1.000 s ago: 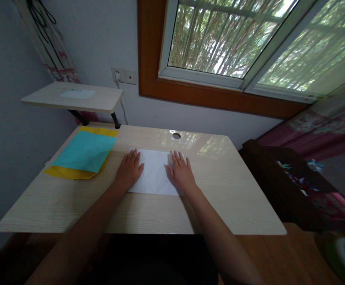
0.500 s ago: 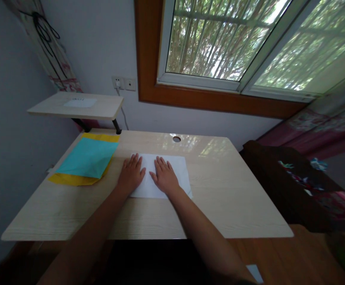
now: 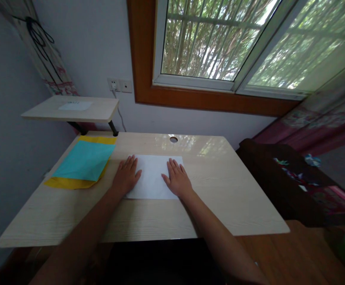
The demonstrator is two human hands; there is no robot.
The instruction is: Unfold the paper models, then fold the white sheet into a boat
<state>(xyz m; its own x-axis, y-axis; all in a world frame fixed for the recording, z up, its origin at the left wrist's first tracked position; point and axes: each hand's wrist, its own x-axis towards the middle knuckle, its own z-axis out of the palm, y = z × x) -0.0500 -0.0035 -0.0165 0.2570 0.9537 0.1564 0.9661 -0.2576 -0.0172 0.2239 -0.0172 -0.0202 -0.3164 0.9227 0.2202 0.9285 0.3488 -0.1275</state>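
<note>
A white sheet of paper (image 3: 152, 175) lies flat on a pale wooden desk (image 3: 225, 186). My left hand (image 3: 126, 175) rests palm down on the sheet's left edge, fingers spread. On the sheet's right part my right hand (image 3: 176, 179) lies flat too, fingers apart. Neither hand grips anything.
A turquoise sheet (image 3: 83, 160) lies on a yellow sheet (image 3: 68, 182) at the desk's left. A small raised shelf (image 3: 71, 109) with a white slip stands at the back left. A cable hole (image 3: 173, 139) is near the far edge. A dark chair (image 3: 279, 174) stands to the right.
My right hand slid left to the middle of the white sheet, then back toward its right side. The left hand stayed on the left edge.
</note>
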